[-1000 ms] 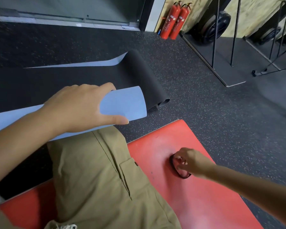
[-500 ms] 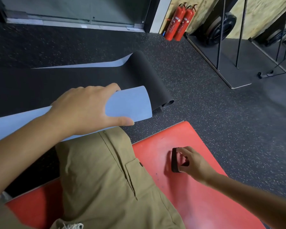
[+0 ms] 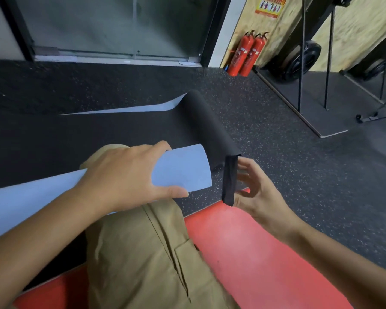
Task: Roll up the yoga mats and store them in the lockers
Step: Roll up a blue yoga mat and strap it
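The left hand (image 3: 123,177) grips the rolled blue mat (image 3: 181,170) near its end, across the knee. Just to its right, the right hand (image 3: 256,192) pinches a black band (image 3: 229,179), probably an elastic strap, between thumb and fingertips. The mat looks light, soft and springy, likely to uncurl if loosened, so it is best held firmly round the roll while the band slips over the free end.

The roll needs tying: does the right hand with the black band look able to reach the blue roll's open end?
Probably yes: the right hand holds the black elastic band just beside the blue rolled yoga mat, with nothing between them.
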Demonstrator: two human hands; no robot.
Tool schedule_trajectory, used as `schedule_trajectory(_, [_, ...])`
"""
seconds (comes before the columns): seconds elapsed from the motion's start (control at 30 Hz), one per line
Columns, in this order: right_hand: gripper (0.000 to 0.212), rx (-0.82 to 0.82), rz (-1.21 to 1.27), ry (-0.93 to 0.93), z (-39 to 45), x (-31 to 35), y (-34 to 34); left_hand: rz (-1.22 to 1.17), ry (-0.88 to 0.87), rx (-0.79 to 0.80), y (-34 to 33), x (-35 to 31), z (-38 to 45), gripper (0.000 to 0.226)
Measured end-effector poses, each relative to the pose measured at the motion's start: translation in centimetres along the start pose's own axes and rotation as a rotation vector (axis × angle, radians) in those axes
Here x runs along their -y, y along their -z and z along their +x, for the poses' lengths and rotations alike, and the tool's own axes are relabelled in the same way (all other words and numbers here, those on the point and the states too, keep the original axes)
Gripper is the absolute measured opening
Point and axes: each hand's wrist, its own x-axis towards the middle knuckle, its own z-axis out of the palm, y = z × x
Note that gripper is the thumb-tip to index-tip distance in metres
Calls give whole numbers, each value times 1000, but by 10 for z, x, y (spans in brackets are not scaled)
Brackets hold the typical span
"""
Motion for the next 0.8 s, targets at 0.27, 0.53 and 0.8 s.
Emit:
schedule_trajectory(0.27, [68, 177, -20, 44, 24, 27, -20, 11, -36, -85, -6, 3, -4, 98])
schedule_trajectory(0.53, [84, 265, -51, -3, 34, 22, -23, 51, -70, -117, -12, 4, -5, 92])
schedule_trajectory(0.8, [95, 343, -46, -34, 41, 12, -29, 46, -85, -132, -10, 2, -6, 87])
